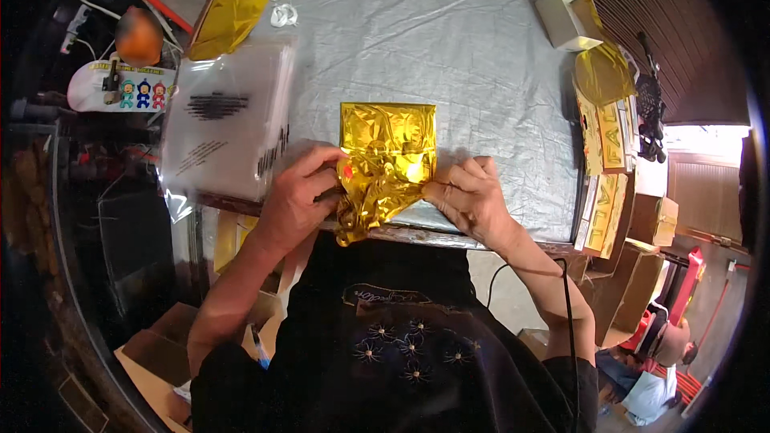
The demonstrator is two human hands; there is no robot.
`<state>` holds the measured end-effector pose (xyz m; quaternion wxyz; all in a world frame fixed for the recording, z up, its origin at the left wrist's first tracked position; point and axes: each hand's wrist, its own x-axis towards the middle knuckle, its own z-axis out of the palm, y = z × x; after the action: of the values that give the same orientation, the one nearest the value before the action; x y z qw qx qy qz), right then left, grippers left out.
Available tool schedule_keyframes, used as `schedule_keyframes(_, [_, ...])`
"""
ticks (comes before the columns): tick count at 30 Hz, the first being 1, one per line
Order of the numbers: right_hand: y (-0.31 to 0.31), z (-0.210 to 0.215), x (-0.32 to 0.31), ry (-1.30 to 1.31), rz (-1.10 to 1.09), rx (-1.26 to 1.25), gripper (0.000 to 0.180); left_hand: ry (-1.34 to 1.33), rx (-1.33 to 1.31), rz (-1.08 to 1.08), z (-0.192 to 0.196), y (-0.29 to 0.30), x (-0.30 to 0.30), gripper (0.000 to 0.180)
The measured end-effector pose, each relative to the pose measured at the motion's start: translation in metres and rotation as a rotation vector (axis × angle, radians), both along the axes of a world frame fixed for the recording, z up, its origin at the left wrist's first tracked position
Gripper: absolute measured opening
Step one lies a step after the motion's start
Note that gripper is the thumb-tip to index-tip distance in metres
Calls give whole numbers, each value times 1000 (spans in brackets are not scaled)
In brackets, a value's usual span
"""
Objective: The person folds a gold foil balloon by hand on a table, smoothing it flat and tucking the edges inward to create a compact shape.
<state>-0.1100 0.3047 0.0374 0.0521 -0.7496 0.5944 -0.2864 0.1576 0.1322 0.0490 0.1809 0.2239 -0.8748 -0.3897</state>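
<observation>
A shiny gold foil sheet lies near the front edge of the table. Its upper part is flat and squared off, while the lower part is crumpled and hangs toward the edge. With bent fingers, my left hand grips the crumpled left side. My right hand pinches the lower right corner between thumb and fingers. Left of my left hand is a stack of clear plastic bags with dark print.
Silver sheeting covers the table. White rings lie at the far left, near more gold foil. A white box stands far right, above printed yellow cartons. Cardboard boxes sit below. Another person is at lower right.
</observation>
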Motion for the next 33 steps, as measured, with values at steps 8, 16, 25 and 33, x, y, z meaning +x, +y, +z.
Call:
schedule_keyframes(8, [-8,11,3,-482,-221,373,11,-22,40,16,1,-4,-2,33])
schedule_keyframes(16, [-18,15,-2,-791,-256,748,11,-77,288,138,17,-5,-8,69])
schedule_keyframes(25, [-14,13,4,-694,-253,634,12,-42,108,38,7,-7,-49,54])
schedule_keyframes(33, [-14,26,11,-814,-422,747,21,-31,175,235,-14,3,-60,37])
